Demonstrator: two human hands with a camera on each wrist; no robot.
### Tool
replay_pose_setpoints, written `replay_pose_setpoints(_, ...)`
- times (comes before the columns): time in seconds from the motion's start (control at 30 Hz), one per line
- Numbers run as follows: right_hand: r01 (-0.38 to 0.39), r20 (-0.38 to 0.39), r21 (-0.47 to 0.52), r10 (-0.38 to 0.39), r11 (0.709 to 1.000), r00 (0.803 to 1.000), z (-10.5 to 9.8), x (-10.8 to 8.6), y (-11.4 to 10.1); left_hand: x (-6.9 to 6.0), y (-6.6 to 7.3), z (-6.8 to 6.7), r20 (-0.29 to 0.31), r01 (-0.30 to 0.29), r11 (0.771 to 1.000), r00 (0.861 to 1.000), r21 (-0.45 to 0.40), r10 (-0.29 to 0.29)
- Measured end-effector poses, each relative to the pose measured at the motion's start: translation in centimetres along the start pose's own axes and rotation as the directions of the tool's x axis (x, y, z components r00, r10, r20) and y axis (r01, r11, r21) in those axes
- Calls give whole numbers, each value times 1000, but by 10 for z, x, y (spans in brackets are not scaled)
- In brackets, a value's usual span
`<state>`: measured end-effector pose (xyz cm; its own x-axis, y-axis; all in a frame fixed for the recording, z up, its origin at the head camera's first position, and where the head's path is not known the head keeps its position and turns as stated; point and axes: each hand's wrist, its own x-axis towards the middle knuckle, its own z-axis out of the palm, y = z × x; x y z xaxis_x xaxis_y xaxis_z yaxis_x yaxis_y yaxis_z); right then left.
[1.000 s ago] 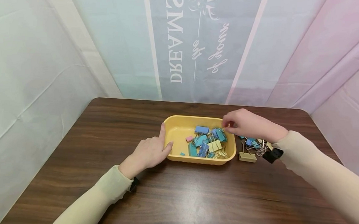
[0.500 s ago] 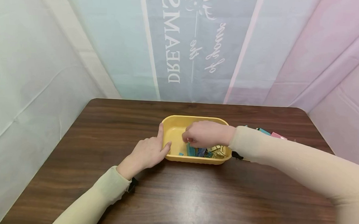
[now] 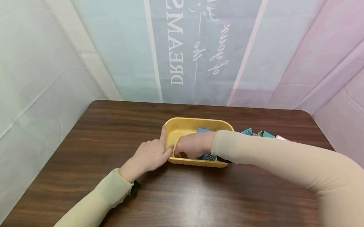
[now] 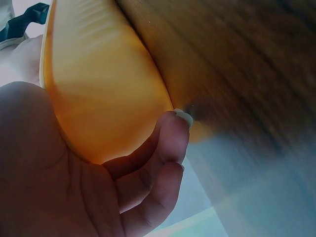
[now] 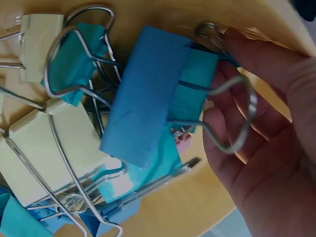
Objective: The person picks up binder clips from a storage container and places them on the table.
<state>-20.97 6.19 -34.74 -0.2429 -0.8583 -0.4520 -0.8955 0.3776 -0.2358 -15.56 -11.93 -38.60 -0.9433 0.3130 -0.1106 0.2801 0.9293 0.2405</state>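
A pale fabric backdrop (image 3: 200, 49) rises behind the counter (image 3: 177, 202), whose dark wood spreads widest on the near side and to the left. A narrower strip separates the counter's back edge from the yellow tub (image 3: 198, 163). The right sleeve (image 3: 278, 159) crosses the tub's right end, partly hiding loose binder clips (image 3: 267, 134) just beyond it. The left hand (image 3: 148, 154) grips the tub's left end, thumb over the rim, fingers against the outside wall. Just beside that thumb, the right hand (image 3: 194, 145) reaches inside near the front edge. Cream (image 5: 52, 148) and blue clips (image 5: 145, 96) crowd it; its thumb and fingers pinch a small blue clip (image 5: 230, 60), mostly hidden.
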Motion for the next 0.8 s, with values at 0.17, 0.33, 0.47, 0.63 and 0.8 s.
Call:
replay_pose_setpoints(0.17,-44,28,-1,44,999,999,1,2,0,1,0,0,-9,-10,1000,1000,9,10)
replay_pose_setpoints(0.33,-76,28,28,75,997,997,2,1,4,1,-1,0,-3,-9,1000,1000,7,9)
replay_pose_setpoints(0.47,-105,32,51,103,993,994,2,-1,6,1,0,1,-5,-9,1000,1000,4,9)
replay_pose_setpoints(0.63,-122,27,87,120,989,992,2,-5,9,1,0,1,-4,-2,1000,1000,8,2)
replay_pose_setpoints(0.8,-83,-30,161,89,983,996,1,-12,14,1,0,2,-16,-2,1000,1000,27,3)
